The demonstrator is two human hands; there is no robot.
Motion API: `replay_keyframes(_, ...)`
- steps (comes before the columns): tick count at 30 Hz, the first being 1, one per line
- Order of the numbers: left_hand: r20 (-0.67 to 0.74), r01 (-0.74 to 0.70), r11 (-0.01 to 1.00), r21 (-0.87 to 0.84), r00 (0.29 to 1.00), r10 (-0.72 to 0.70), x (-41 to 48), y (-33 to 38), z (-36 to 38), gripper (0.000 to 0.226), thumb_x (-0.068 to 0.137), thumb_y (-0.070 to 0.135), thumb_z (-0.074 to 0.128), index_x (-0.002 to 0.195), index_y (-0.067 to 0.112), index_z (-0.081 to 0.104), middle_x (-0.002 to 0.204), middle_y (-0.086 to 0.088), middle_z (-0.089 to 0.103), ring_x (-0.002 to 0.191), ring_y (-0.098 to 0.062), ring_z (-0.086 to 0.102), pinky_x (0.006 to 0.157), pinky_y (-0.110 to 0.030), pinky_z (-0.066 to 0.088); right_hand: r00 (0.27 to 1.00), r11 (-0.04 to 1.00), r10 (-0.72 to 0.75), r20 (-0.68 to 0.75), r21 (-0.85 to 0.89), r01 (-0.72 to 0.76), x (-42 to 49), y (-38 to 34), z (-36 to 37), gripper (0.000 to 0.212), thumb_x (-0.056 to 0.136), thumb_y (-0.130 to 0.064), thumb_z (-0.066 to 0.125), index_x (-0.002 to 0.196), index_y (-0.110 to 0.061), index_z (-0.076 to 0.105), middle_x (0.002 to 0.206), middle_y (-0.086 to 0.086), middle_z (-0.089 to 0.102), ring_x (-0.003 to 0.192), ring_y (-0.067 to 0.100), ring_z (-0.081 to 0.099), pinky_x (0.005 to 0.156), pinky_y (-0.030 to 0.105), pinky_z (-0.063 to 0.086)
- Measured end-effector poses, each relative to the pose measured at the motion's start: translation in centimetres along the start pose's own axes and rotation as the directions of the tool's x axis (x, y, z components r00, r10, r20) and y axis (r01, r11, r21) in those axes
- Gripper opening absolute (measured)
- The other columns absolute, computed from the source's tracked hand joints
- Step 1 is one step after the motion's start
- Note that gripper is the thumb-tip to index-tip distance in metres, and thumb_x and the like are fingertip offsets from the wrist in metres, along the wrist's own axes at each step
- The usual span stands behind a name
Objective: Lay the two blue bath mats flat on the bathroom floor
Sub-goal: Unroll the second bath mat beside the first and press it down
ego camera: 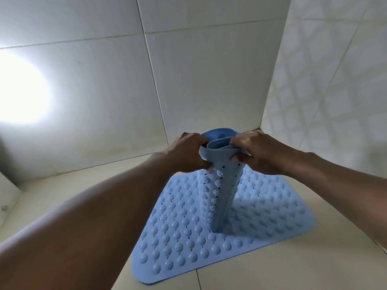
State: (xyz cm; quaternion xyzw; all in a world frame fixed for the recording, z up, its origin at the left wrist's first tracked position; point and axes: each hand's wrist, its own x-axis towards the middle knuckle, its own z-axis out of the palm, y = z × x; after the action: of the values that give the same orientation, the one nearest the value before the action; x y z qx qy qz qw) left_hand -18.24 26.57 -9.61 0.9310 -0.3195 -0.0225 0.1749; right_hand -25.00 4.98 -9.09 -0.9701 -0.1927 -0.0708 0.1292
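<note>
One blue bath mat (261,216) with raised bumps and small holes lies flat on the cream tiled floor, in the corner of the room. A second blue bath mat (222,189) is rolled into a loose tube and stands upright, its lower end over the flat mat. My left hand (186,152) grips the roll's top edge on the left. My right hand (259,152) grips the top edge on the right, thumb pressed on the outer face. The roll's inner layers show between my hands.
White tiled walls (104,80) meet in a corner just behind the mats. A bright light glare (18,91) covers the left wall. Bare floor tiles (272,268) extend toward me, and a low ledge (8,197) sits at the far left.
</note>
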Motion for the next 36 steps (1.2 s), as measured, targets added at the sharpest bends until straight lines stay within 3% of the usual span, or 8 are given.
replay_keyframes(4,-0.105,0.051,0.993,-0.108,0.993,-0.063,-2.2,0.8,1.7,0.03,0.073,0.029,0.086,0.076,0.031,0.057,0.071,0.01,0.057,0.078,-0.021,0.056,0.065,-0.03,0.039,0.997,1.0,-0.005,-0.076,0.005,0.005,-1.4,0.3,1.3,0.014,0.095,-0.024,0.063,0.106,-0.016,0.064,0.097,-0.004,0.058,0.088,0.017,0.048,0.077,0.033,0.038)
replay_keyframes(9,-0.244,0.061,0.985,-0.16,0.965,-0.099,-4.5,2.7,3.2,0.036,0.074,0.022,0.082,0.108,0.02,0.069,0.089,0.001,0.066,0.086,-0.024,0.061,0.072,-0.034,0.049,0.983,1.0,0.011,-0.181,0.001,-0.011,-3.2,-0.5,1.4,0.009,0.094,-0.03,0.061,0.098,-0.021,0.062,0.091,0.0,0.061,0.085,0.027,0.055,0.073,0.033,0.036)
replay_keyframes(14,-0.341,0.114,0.963,-0.243,0.919,-0.195,-7.4,4.8,2.8,0.048,0.074,0.024,0.084,0.117,0.02,0.062,0.102,0.0,0.066,0.09,-0.023,0.059,0.074,-0.032,0.048,0.988,0.996,0.031,-0.149,-0.082,-0.043,-4.4,-4.0,-0.7,0.02,0.092,-0.039,0.059,0.084,-0.021,0.056,0.082,0.002,0.06,0.077,0.029,0.051,0.071,0.034,0.035)
replay_keyframes(17,-0.249,0.2,0.946,-0.256,0.932,-0.264,-8.9,5.5,0.7,0.052,0.065,0.03,0.094,0.108,0.023,0.065,0.098,-0.002,0.066,0.084,-0.023,0.058,0.071,-0.032,0.049,0.999,0.999,0.046,-0.015,-0.015,-0.047,-5.3,-5.3,-2.5,0.017,0.092,-0.038,0.061,0.085,-0.023,0.06,0.078,-0.002,0.06,0.077,0.024,0.055,0.07,0.032,0.034)
replay_keyframes(20,0.024,0.28,0.887,-0.368,0.956,-0.292,-10.1,6.6,-0.8,0.048,0.064,0.022,0.096,0.101,0.011,0.066,0.087,-0.011,0.066,0.069,-0.025,0.063,0.058,-0.04,0.06,0.977,0.991,0.072,0.199,0.098,-0.093,-6.2,-5.5,-3.6,0.014,0.094,-0.037,0.063,0.087,-0.024,0.064,0.082,-0.002,0.065,0.078,0.023,0.065,0.065,0.031,0.048)
replay_keyframes(26,0.425,0.504,0.825,-0.256,0.825,-0.372,-12.7,6.5,4.5,0.047,0.071,0.034,0.092,0.101,0.006,0.071,0.078,-0.015,0.071,0.053,-0.019,0.061,0.05,-0.026,0.053,0.85,0.949,0.09,0.519,0.215,-0.232,-9.0,-5.3,1.7,0.017,0.096,-0.033,0.063,0.095,-0.017,0.065,0.091,0.004,0.066,0.078,0.028,0.071,0.059,0.038,0.063)
replay_keyframes(30,0.46,0.609,0.766,-0.207,0.751,-0.473,-15.0,5.9,12.6,0.053,0.075,0.039,0.089,0.105,0.002,0.066,0.08,-0.014,0.068,0.05,-0.019,0.061,0.046,-0.026,0.051,0.806,0.957,0.167,0.568,0.104,-0.272,-11.5,-4.2,9.2,0.029,0.096,-0.04,0.062,0.119,-0.025,0.056,0.115,0.007,0.063,0.094,0.025,0.064,0.083,0.042,0.058)
replay_keyframes(36,0.298,0.63,0.721,-0.289,0.775,-0.558,-16.3,5.8,22.0,0.068,0.081,0.04,0.081,0.127,0.017,0.036,0.096,-0.014,0.059,0.072,-0.034,0.071,0.05,-0.037,0.059,0.809,0.888,0.317,0.495,0.145,-0.437,-14.9,-1.5,16.2,0.07,0.093,-0.041,0.065,0.15,-0.024,0.03,0.157,0.005,0.027,0.135,0.028,0.045,0.109,0.04,0.038)
